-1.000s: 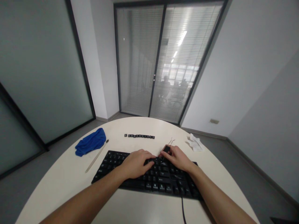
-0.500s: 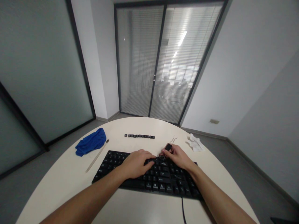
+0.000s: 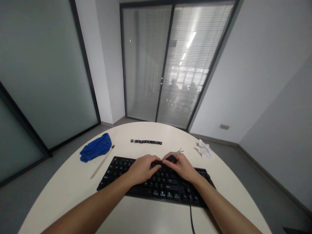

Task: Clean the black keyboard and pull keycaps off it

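A black keyboard [image 3: 172, 187] lies across the table in front of me, with its far middle part covered by my hands. My right hand [image 3: 181, 167] is closed on a keycap puller [image 3: 172, 158] with a black handle; thin wire prongs stick out beyond the fingers. My left hand [image 3: 143, 167] rests over the keyboard, its thumb and index finger curled close together near the puller's near end. The two hands' fingertips meet there, and whatever sits between them is too small to make out. Farther back, a row of loose black keycaps [image 3: 148, 141] lies on the table.
A blue cloth [image 3: 96, 148] lies crumpled at the left, beside a thin brush [image 3: 102, 162] with a dark tip. Crumpled white tissue [image 3: 204, 149] is at the right. The keyboard cable [image 3: 191, 219] runs toward me over the round table's [image 3: 151, 217] near side.
My right hand has tipped the keycap puller lower and drawn it left toward my left hand. My left index finger has curled in and now meets the right fingertips.
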A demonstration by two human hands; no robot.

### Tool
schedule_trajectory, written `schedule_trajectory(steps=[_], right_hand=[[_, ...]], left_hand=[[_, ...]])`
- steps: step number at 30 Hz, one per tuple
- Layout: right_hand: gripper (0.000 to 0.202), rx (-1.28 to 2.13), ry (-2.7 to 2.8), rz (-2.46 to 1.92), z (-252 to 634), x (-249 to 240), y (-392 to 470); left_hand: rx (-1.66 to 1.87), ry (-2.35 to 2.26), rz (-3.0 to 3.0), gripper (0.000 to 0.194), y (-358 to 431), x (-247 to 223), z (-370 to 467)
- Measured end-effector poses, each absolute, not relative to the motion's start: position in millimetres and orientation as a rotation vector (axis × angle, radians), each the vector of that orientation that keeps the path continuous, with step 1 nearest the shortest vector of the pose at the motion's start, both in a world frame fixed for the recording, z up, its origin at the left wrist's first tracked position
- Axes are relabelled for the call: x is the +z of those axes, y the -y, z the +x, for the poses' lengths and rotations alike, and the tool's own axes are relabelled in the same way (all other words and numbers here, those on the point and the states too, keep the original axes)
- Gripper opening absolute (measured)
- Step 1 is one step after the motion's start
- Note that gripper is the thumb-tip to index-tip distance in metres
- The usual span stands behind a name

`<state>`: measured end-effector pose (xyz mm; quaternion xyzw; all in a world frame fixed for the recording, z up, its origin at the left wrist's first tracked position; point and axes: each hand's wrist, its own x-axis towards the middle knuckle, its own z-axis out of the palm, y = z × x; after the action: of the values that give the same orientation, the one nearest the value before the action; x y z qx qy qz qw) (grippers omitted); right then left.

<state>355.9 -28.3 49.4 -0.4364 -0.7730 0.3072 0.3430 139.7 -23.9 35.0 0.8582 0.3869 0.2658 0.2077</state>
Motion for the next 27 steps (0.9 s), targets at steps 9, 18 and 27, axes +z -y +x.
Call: schedule_trajectory(steps=[9, 18, 27], right_hand=[[0.032, 0.886, 1.999, -1.121, 357, 49, 29], [0.032, 0.872, 1.935, -1.125, 362, 48, 28], [0.026, 0.505, 2.176, -1.021, 359, 45, 29]], left_hand=[[0.732, -1.071, 2.322, 0.028, 20, 33, 139], [0.815, -0.975, 2.194, 0.022, 13, 25, 139], [0.955, -0.796, 1.718, 0.029, 3, 16, 142]])
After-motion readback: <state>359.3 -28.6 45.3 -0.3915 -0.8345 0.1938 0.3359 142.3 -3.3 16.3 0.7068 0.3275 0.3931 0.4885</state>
